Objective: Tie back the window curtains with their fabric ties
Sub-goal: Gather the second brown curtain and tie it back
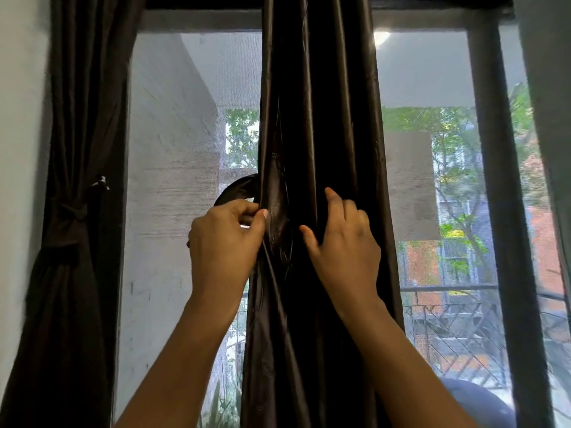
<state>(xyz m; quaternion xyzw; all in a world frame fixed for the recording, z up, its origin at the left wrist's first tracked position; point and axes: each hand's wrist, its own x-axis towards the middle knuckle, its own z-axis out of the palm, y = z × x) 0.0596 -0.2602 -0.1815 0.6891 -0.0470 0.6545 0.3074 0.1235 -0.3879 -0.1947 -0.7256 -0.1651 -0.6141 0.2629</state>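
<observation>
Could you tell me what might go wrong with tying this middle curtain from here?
The fabric tie loops loosely above the left hand and may slip off the glossy middle curtain before closing. The right hand holds only some folds, so the curtain's right edge could escape the bundle.

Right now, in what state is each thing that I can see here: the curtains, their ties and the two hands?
left curtain: gathered and tied back beside the wall.
left tie: knotted round the left curtain.
middle curtain: bunched, hanging straight, not yet tied.
fabric tie: looped out at the middle curtain's left edge, not closed.
left hand: grips the fabric tie.
right hand: holds the middle curtain's folds.
</observation>
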